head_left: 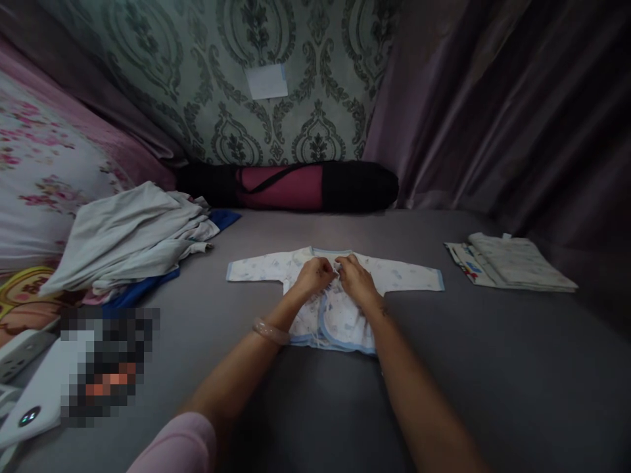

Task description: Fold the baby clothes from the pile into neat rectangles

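The left hand point(312, 276) and right hand point(355, 279) were closed, pinching the front of the baby shirt point(340, 320). It lay flat on the grey bed point(493, 368) at twelve o'clock. A clothes heap point(133, 240) sat at ten o'clock.

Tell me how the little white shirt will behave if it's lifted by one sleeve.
Probably floppy: the shirt lies flat and thin on the grey cover, so it would droop. Likely light, being small under the left hand and right hand.

Head-worn view, forward and down, seemingly close above grey surface point(493, 381)
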Motion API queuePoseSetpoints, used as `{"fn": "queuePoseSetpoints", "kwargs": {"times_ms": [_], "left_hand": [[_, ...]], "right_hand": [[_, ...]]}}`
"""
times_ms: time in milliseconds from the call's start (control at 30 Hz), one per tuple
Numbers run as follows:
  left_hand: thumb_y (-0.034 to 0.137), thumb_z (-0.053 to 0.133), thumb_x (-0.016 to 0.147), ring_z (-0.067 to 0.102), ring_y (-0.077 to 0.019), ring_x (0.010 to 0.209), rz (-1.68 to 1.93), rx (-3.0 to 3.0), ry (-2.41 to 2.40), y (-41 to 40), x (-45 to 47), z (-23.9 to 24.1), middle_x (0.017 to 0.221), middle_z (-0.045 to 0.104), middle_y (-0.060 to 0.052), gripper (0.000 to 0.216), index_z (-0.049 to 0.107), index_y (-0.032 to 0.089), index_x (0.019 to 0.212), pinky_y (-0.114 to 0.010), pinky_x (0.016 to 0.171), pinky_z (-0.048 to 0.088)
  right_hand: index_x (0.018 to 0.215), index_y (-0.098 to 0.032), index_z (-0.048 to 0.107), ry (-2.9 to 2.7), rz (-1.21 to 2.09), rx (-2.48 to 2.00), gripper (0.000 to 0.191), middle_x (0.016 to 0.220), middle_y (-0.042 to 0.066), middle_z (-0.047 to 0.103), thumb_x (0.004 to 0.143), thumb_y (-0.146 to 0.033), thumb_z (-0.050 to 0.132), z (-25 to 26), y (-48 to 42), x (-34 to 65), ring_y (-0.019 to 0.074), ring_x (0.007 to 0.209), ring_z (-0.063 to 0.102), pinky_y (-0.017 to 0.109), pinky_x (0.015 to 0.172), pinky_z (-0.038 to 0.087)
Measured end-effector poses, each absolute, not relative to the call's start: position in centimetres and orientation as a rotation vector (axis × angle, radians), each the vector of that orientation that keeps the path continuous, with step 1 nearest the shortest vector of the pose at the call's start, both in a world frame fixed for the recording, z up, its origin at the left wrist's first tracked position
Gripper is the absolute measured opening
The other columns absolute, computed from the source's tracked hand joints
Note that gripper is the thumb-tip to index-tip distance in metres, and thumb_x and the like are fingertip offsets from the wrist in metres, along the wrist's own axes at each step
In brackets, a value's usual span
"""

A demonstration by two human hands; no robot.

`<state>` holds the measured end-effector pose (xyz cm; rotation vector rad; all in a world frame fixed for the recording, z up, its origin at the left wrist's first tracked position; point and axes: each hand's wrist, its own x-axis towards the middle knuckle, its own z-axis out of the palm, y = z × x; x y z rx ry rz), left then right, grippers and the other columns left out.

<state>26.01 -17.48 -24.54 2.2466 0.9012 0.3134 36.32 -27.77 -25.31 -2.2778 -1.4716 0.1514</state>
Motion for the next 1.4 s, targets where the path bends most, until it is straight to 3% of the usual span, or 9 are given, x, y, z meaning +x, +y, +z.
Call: {"fn": "queuePoseSetpoints", "kwargs": {"times_ms": [300,500,633,867,1000,1133,1267,1400], "left_hand": [[0.014,0.061,0.070,0.056,-0.0104,0.055,0.297,2.034,0.989,-16.7,24.9,-25.4,0.061,0.062,0.000,0.005,0.060,0.014,0.075,-0.018,0.051,0.039],[0.021,0.060,0.075,0.059,-0.0130,0.060,0.204,2.042,1.007,-17.3,25.2,-25.0,0.064,0.065,-0.004,0.010,0.066,0.012,0.076,-0.020,0.055,0.042],[0.033,0.066,0.074,0.062,-0.0160,0.069,0.189,2.125,1.039,-18.1,25.3,-24.6,0.070,0.068,-0.005,0.020,0.068,0.013,0.078,-0.022,0.060,0.043],[0.025,0.062,0.075,0.062,-0.0173,0.075,0.204,2.221,1.064,-19.2,25.2,-23.5,0.075,0.067,-0.005,0.012,0.067,0.015,0.080,-0.023,0.064,0.042],[0.024,0.061,0.076,0.061,-0.0167,0.075,0.149,2.189,1.091,-19.2,24.4,-23.4,0.077,0.066,-0.005,0.011,0.064,0.015,0.082,-0.023,0.062,0.040],[0.022,0.059,0.077,0.061,-0.0160,0.078,0.174,2.238,1.089,-19.3,23.8,-24.2,0.088,0.067,-0.005,0.016,0.060,0.016,0.091,-0.022,0.061,0.041],[0.023,0.056,0.078,0.063,-0.0182,0.081,0.133,2.348,1.075,-19.8,23.7,-24.3,0.091,0.068,-0.006,0.025,0.057,0.017,0.102,-0.025,0.065,0.044],[0.024,0.053,0.081,0.065,-0.0223,0.093,0.013,2.460,1.037,-20.1,23.8,-23.6,0.096,0.069,-0.009,0.027,0.061,0.019,0.106,-0.028,0.074,0.046]], "right_hand": [[0.126,-0.016,0.054,-1.394,0.169,-2.038,0.044,0.129,0.010,0.055,0.083,-0.010,0.049,-25.1,-27.3,36.6,0.0177,0.106,0.058,0.027,0.093,0.043],[0.110,-0.015,0.064,-1.020,0.082,-2.258,0.028,0.102,0.009,0.069,0.089,-0.016,0.045,-25.1,-27.6,38.7,0.0179,0.090,0.063,0.028,0.084,0.045],[0.106,-0.017,0.066,-1.010,0.068,-2.339,0.025,0.101,0.008,0.069,0.089,-0.016,0.047,-25.2,-28.1,39.2,0.0175,0.092,0.062,0.026,0.083,0.044],[0.101,-0.019,0.067,-1.086,0.080,-2.422,0.024,0.101,0.008,0.068,0.091,-0.019,0.046,-25.1,-28.2,38.3,0.0187,0.094,0.061,0.026,0.079,0.042],[0.101,-0.019,0.068,-1.192,-0.009,-2.432,0.021,0.106,0.009,0.066,0.089,-0.020,0.051,-25.2,-28.3,37.7,0.0210,0.103,0.058,0.028,0.087,0.040],[0.119,-0.015,0.061,-1.266,-0.059,-2.457,0.032,0.126,0.012,0.058,0.090,-0.023,0.049,-25.6,-28.2,36.9,0.0249,0.120,0.049,0.035,0.099,0.035],[0.143,-0.007,0.037,-1.415,0.077,-2.490,0.052,0.151,0.014,0.035,0.097,-0.031,0.034,-26.5,-27.9,36.4,0.0250,0.140,0.026,0.042,0.113,0.015],[0.148,-0.009,0.027,-1.462,0.192,-2.572,0.060,0.157,0.013,0.020,0.098,-0.041,0.023,-27.2,-27.7,36.2,0.0264,0.144,0.013,0.048,0.115,0.006]]}}
